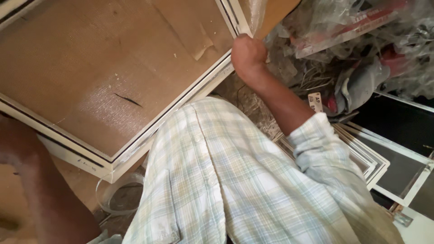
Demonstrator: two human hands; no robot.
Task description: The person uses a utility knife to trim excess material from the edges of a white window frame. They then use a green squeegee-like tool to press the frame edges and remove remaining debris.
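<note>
A large white-framed mesh screen [149, 131] lies tilted in front of me, its fine mesh [90, 68] showing a short dark tear near the middle. My right hand [246, 54] is closed on the frame's right corner, beside a strip of clear plastic wrap [255, 13]. My left hand [13, 140] sits at the frame's lower left edge, blurred and cut off by the picture's side; its grip cannot be made out. My checked shirt fills the lower middle of the view.
A heap of crumpled clear plastic and red and grey items [352, 40] lies at the upper right. Several more white-framed screens [384, 153] are stacked at the right. A loop of clear plastic strip [113, 194] lies on the floor under the frame.
</note>
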